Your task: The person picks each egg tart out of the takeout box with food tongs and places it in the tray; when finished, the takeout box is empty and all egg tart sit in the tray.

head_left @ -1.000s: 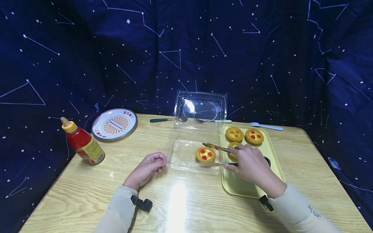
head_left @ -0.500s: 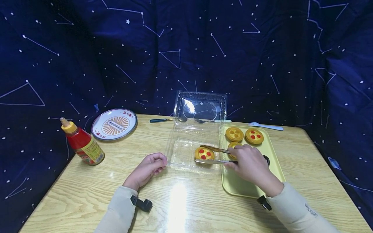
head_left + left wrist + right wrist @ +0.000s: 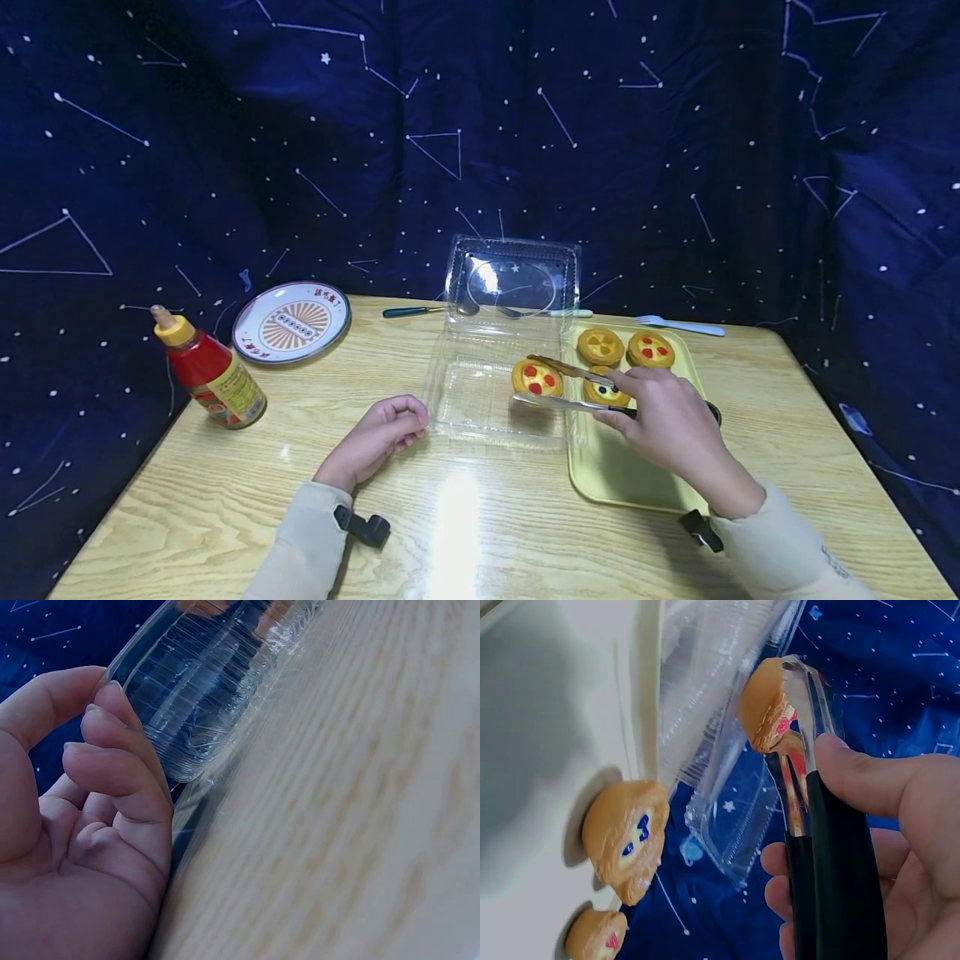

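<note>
My right hand grips black-handled tongs. Between the tongs' tips is an egg tart with red pieces on top, lifted above the right part of a clear plastic clamshell box; a shadow lies under it. The box's lid stands raised at the back. My left hand pinches the box's front left corner with thumb and fingers, as the left wrist view shows. On a yellow tray sit a plain tart, a red-topped tart and a blue-dotted tart, partly hidden by the tongs.
A red sauce bottle with a yellow cap and a patterned plate stand at the left. Along the back edge lie a green-handled spoon, a pale-handled utensil and a light blue fork. A dark starry cloth hangs behind.
The tongs have closed on the red-topped tart in the box and raised it, shifting slightly right. My right hand has moved right with them. The left hand stays on the box corner.
</note>
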